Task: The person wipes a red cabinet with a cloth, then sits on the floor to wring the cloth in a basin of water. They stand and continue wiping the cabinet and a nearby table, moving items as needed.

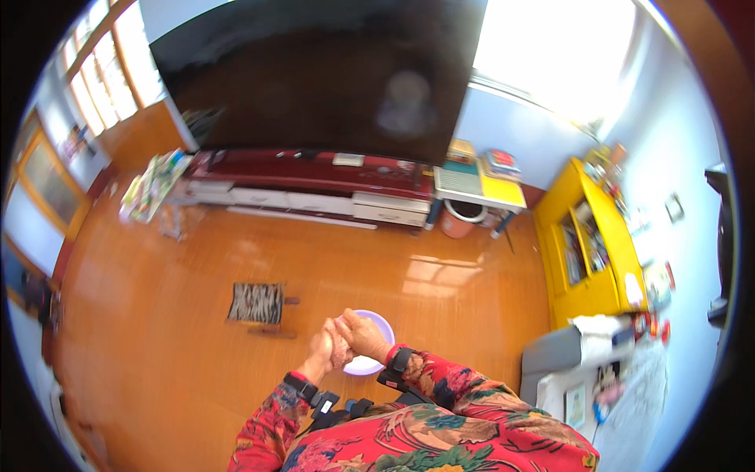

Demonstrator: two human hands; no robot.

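A crumpled pinkish cloth (340, 349) is bunched between my two hands, in front of my body. My left hand (319, 351) grips it from the left side. Closed over its upper right part is my right hand (362, 334). Both hands are close together, and the fingers hide much of the cloth. Below them a round lavender basin (384, 329) shows, partly covered by my right hand and wrist. Its inside looks pale; whether it holds water I cannot tell.
A low stool with a striped seat (257, 303) stands on the wooden floor (177, 366). Ahead is a dark red TV cabinet (265, 170) below a large television (307, 76). A pink bucket (458, 223) and yellow cabinet (613, 259) are to the right.
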